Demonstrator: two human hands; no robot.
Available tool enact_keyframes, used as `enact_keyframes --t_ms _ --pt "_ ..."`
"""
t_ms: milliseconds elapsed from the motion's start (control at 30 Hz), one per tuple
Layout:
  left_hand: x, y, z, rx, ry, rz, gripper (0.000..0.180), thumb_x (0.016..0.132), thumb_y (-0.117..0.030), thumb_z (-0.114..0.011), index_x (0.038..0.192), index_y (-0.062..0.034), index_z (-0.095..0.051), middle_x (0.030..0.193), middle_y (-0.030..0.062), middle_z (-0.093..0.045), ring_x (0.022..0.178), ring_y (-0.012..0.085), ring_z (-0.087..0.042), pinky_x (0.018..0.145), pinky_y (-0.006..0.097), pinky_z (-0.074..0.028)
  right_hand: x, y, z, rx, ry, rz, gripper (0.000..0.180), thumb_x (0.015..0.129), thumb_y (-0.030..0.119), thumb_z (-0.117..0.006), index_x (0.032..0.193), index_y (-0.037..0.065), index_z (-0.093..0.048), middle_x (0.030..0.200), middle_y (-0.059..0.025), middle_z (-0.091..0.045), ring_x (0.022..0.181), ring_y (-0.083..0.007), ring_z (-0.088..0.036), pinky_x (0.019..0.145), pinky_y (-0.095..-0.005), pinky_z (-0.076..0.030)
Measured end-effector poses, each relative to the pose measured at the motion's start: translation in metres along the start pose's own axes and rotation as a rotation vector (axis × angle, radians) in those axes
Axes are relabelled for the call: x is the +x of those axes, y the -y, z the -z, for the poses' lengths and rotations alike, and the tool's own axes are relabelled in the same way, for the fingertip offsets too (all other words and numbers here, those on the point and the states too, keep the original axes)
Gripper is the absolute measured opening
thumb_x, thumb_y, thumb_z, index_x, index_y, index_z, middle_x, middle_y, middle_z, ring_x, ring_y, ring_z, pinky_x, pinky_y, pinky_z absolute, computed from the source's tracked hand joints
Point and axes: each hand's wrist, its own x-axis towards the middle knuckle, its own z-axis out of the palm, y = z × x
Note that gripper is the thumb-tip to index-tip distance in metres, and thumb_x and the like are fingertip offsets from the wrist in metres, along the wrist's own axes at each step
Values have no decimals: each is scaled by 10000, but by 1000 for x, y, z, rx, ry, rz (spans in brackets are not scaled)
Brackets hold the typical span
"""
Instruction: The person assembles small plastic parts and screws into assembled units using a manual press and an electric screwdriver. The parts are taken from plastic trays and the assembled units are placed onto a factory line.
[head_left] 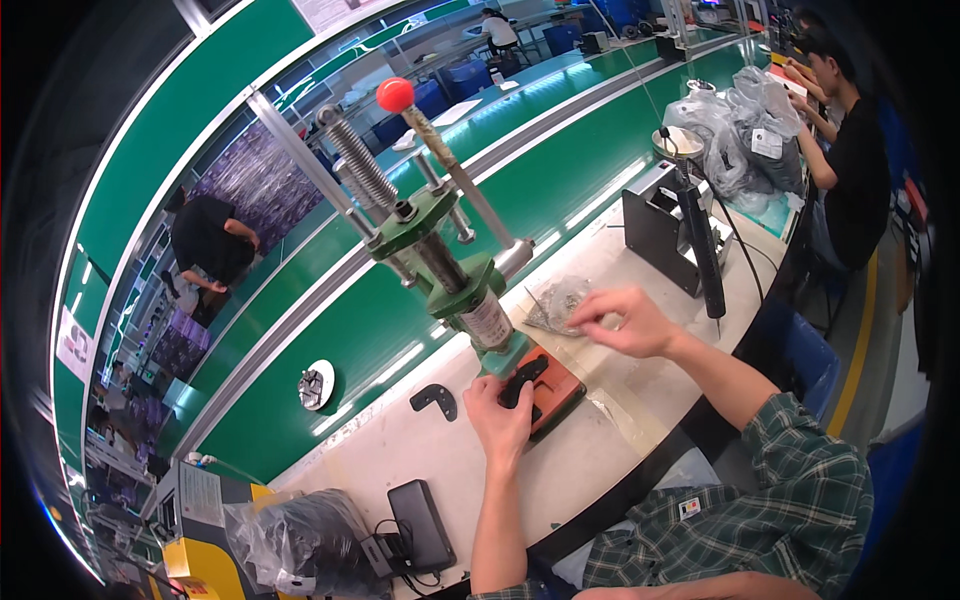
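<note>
A black bracket (pixel 523 378), flat, matte and bent like a boomerang, is held on the orange base block (pixel 556 385) of a green hand press (pixel 450 265), directly under the ram. The left hand (pixel 497 415) is laid against it from the near side, fingers (pixel 512 392) closed on its lower end; the bracket's long axis is seen to run from those fingers up and to the right, toward the press column. The right hand (pixel 628 320) is held further back and to the right, over a small clear plastic bag (pixel 556 303) of tiny parts lying crinkled on the tabletop (pixel 560 480); its fingers are pinched together at the bag's edge, though whether anything is caught between them cannot be told. The left hand is the nearer one to the bracket, the right well apart from it. A second black bracket (pixel 435 399) of the same shape is left flat just to the left of the press. The press lever is topped with a glossy red ball knob (pixel 395 94), and a coiled steel spring (pixel 352 152) is seen beside the column. A hanging black power screwdriver (pixel 700 245) is suspended to the right.
</note>
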Motion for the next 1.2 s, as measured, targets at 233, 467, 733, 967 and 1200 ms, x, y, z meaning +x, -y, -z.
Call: enact_keyframes --t_ms 233,467,733,967,1200 --pt "4 -2 2 64 38 5 294 797 -181 -831 1046 -38 -770 982 92 -647 976 284 -557 880 407 -489 25 38 21 39 -201 161 180 863 -58 -683 997 -9 -791 941 -107 -768 823 -167 -703 740 -295 -545" --pt "2 1 -3 66 12 -37 289 795 -188 -831 1047 -58 -778 975 93 -641 978 287 -560 881 410 -487 33 45 19 11 -400 195 159 921 -45 -666 1039 -34 -772 946 -97 -743 838 -131 -686 753 -283 -543" --pt "2 13 -5 36 13 -64 301 793 -184 -834 1060 -59 -774 975 82 -643 968 287 -567 873 414 -487 217 102 34 228 -347 168 756 1067 587 -511 1458 -58 -474 1441 -216 -547 1374 -277 -534 1107 -386 -457" --pt "3 6 -7 43 17 -48 296 801 -181 -834 1062 -56 -772 960 81 -638 949 277 -560 857 407 -492 281 144 29 539 -142 -207 556 1061 563 -527 1054 13 -610 911 -46 -593 626 -81 -518 576 -279 -459" --pt "4 5 -6 7 -2 -46 275 804 -175 -826 1046 -56 -772 950 78 -629 937 272 -551 836 402 -494 237 154 37 623 -188 142 213 1075 258 -601 1015 54 -609 883 -21 -601 611 -59 -494 540 -243 -412"
